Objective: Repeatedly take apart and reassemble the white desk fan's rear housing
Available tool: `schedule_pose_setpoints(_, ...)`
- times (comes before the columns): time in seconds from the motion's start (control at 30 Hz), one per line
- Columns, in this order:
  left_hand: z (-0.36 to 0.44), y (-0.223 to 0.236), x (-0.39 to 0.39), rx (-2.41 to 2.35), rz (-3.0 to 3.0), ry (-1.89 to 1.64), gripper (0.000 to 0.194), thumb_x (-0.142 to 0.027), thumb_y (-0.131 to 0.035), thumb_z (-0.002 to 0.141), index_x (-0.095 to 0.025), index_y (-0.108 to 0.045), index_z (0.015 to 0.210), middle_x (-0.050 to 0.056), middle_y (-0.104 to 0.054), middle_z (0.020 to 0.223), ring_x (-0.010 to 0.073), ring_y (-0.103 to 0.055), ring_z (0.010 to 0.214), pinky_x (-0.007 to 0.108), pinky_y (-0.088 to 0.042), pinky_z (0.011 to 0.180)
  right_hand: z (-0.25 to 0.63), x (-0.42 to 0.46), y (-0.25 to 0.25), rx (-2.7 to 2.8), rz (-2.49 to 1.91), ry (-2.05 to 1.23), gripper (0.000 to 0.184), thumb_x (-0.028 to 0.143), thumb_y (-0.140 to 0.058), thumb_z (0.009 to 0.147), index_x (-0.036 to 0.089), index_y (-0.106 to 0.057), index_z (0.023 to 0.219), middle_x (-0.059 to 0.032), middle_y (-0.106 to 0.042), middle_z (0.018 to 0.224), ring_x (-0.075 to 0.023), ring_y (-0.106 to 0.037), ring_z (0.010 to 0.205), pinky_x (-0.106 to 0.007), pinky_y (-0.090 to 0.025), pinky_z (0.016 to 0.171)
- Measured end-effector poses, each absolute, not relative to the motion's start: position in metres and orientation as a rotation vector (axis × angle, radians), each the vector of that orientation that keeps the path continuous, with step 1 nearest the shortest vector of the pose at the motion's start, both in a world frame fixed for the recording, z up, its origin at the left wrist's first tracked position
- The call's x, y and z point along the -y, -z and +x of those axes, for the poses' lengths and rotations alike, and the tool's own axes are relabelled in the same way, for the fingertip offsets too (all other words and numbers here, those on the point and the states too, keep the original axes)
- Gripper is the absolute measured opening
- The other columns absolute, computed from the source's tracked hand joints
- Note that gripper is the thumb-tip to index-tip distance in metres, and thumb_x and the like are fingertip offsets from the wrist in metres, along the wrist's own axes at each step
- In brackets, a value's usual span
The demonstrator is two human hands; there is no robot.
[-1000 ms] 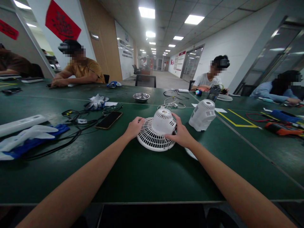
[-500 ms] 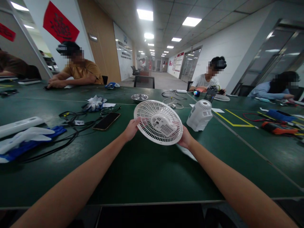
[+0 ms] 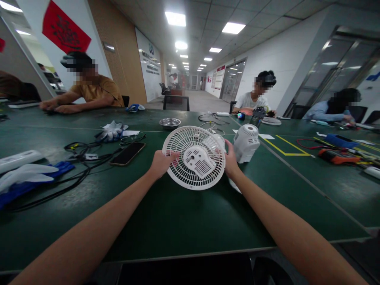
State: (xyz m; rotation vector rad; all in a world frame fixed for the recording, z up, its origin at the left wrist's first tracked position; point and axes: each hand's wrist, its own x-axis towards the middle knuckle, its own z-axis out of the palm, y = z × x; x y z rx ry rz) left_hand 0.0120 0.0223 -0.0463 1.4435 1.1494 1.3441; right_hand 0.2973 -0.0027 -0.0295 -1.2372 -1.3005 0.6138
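Note:
A round white fan grille (image 3: 194, 178) is held up above the green table, its slotted centre turned toward me. My left hand (image 3: 162, 163) grips its left rim, with the thumb lying over the front bars. On the opposite rim my right hand (image 3: 231, 159) is closed, its fingers partly hidden behind the grille. Just beyond my right hand stands a white plastic fan housing (image 3: 246, 143) with vents near its top. Part of a white object (image 3: 235, 186) shows on the table below my right wrist, mostly covered by it.
A phone (image 3: 128, 153), black cables (image 3: 89, 168), grey gloves (image 3: 111, 132) and blue-white gloves (image 3: 35, 178) lie to the left. Behind the grille sits a metal bowl (image 3: 170, 123). An orange multimeter (image 3: 338, 156) is at the right. Several people sit around the table (image 3: 190, 225).
The grille has tipped to face me more squarely and come slightly lower. My left thumb now reaches further over its bars. The view has shifted a little to the right.

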Motion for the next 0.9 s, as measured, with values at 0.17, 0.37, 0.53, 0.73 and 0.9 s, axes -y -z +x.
schedule_pose_setpoints(0.17, 0.005, 0.051, -0.030, -1.187, 1.447, -1.309, 0.025, -0.035, -0.080, 0.075, -0.011, -0.075, 0.081, 0.008, -0.074, 0.070, 0.0194, -0.069, 0.056, 0.032, -0.059, 0.054, 0.334, -0.004, 0.023, 1.497, -1.587, 0.002, 0.075, 0.042, -0.071, 0.074, 0.023, -0.044, 0.141, -0.0099, -0.065, 0.105, -0.0299, -0.062, 0.088, -0.051, -0.047, 0.094)
schedule_pose_setpoints(0.37, -0.011, 0.055, -0.043, -1.268, 1.296, -1.291, 0.028, -0.032, -0.083, 0.072, -0.011, -0.074, 0.087, 0.009, -0.075, 0.075, 0.0215, -0.072, 0.064, 0.037, -0.062, 0.062, 0.333, -0.006, 0.036, 1.608, -1.777, 0.034, 0.070, 0.034, -0.074, 0.070, 0.025, -0.048, 0.133, -0.0114, -0.057, 0.111, -0.0318, -0.059, 0.098, -0.052, -0.044, 0.096)
schedule_pose_setpoints(0.53, -0.019, 0.062, -0.054, -1.242, 1.305, -1.273, 0.029, -0.034, -0.084, 0.070, -0.012, -0.074, 0.086, 0.010, -0.076, 0.078, 0.0236, -0.073, 0.067, 0.040, -0.062, 0.066, 0.333, -0.003, 0.022, 1.555, -1.638, 0.273, 0.057, 0.031, -0.068, 0.075, 0.020, -0.050, 0.128, -0.0140, -0.051, 0.116, -0.0335, -0.050, 0.114, -0.052, -0.040, 0.103)
schedule_pose_setpoints(0.73, -0.021, 0.067, -0.059, -1.207, 1.315, -1.247, 0.028, -0.035, -0.083, 0.072, -0.013, -0.075, 0.087, 0.009, -0.077, 0.080, 0.0226, -0.073, 0.069, 0.039, -0.061, 0.071, 0.358, 0.000, -0.003, 1.093, -1.587, 0.554, 0.063, 0.025, -0.064, 0.071, 0.023, -0.043, 0.131, -0.0176, -0.034, 0.141, -0.0381, -0.031, 0.137, -0.060, -0.029, 0.110)
schedule_pose_setpoints(0.9, -0.019, 0.062, -0.052, -1.197, 1.317, -1.246, 0.024, -0.034, -0.081, 0.075, -0.013, -0.074, 0.085, 0.009, -0.076, 0.079, 0.0228, -0.073, 0.069, 0.040, -0.061, 0.071, 0.382, -0.017, 0.018, 0.850, -1.732, 0.116, 0.078, 0.032, -0.070, 0.064, 0.022, -0.035, 0.134, -0.0161, -0.054, 0.125, -0.0385, -0.053, 0.119, -0.061, -0.040, 0.101)
